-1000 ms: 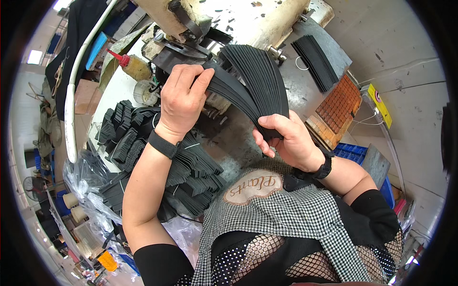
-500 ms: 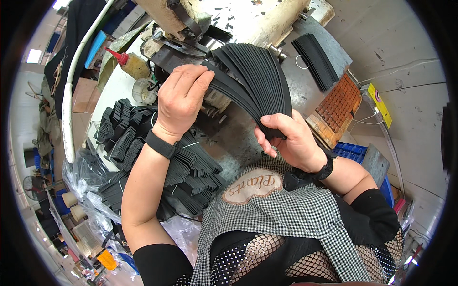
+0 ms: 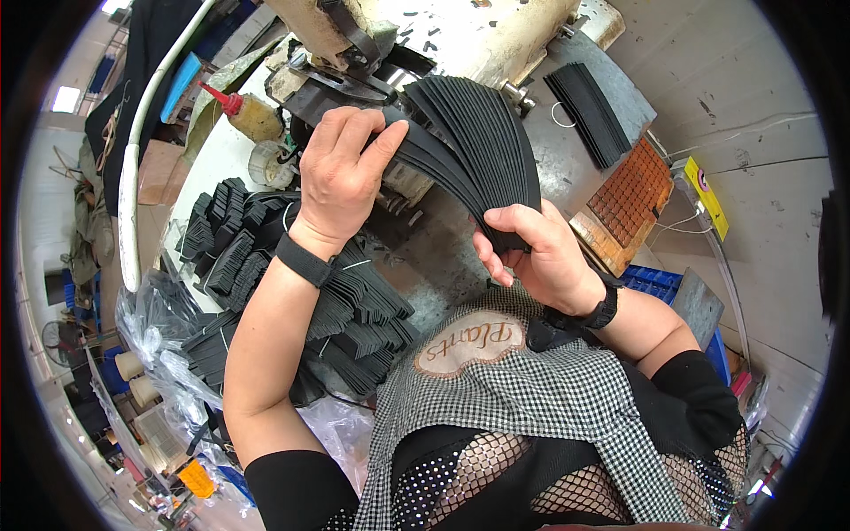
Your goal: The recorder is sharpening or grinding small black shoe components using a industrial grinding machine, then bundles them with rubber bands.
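My right hand (image 3: 547,257) grips the lower end of a fanned stack of black strips (image 3: 482,133), thumb on top and fingers underneath. The strips curve upward and spread toward the machine head. My left hand (image 3: 347,173) is closed, thumb and fingers pinching the far end of a black strip (image 3: 416,142) parted from the fan on its left side. That pinched end lies right by the metal parts of a cream-coloured machine (image 3: 341,49), which looks like a sewing machine. My fingers partly hide the strip's tip.
Tied bundles of black strips (image 3: 354,310) pile up left of my lap. Another black bundle (image 3: 589,115) lies at the right on the metal table, near a brown gridded block (image 3: 627,199). A red-tipped oil bottle (image 3: 248,113) stands left of the machine.
My left hand has shifted slightly right, its thumb further along the strip. The fan's upper end has tilted a little upward; my right hand keeps its grip nearly in place.
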{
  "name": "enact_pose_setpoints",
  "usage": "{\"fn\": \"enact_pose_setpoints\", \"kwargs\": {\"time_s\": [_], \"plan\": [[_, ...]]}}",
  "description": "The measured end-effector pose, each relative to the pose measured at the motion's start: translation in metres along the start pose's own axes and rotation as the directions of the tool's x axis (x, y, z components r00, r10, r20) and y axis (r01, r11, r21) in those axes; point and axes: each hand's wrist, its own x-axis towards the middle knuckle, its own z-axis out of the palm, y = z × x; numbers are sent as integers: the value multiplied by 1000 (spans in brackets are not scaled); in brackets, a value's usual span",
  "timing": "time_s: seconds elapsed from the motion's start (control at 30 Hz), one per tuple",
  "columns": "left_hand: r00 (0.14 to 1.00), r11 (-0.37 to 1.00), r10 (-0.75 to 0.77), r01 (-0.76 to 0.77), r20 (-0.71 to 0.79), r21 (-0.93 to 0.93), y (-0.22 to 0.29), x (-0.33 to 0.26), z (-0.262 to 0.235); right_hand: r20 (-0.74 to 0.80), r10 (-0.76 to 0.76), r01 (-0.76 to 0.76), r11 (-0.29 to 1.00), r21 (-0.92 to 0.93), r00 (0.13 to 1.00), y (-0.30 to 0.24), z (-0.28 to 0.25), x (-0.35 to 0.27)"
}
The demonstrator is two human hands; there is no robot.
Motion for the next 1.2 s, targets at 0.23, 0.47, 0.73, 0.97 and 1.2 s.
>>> {"fn": "enact_pose_setpoints", "kwargs": {"time_s": [0.23, 0.47, 0.73, 0.97, 1.2], "plan": [[999, 999, -28, 29, 24, -34, 0, -1, 1, -9, 3, -2, 1000, 15, 1000, -1, 2, 0], [1000, 1000, 3, -3, 13, 0, -2, 2, 2, -10, 19, -19, 1000, 1, 1000, -2, 2, -2], [1000, 1000, -9, 9, 13, 2, 0, 0, 1, 7, 6, -5, 999, -41, 1000, -3, 0, -1], [999, 999, -45, 45, 5, 23, 2, 2, -1, 10, -11, 11, 1000, -3, 1000, -3, 1, 0], [999, 999, -47, 47, -8, -2, 0, 0, -1, 25, -3, 2, 1000, 23, 1000, -5, 1, 1]]}}
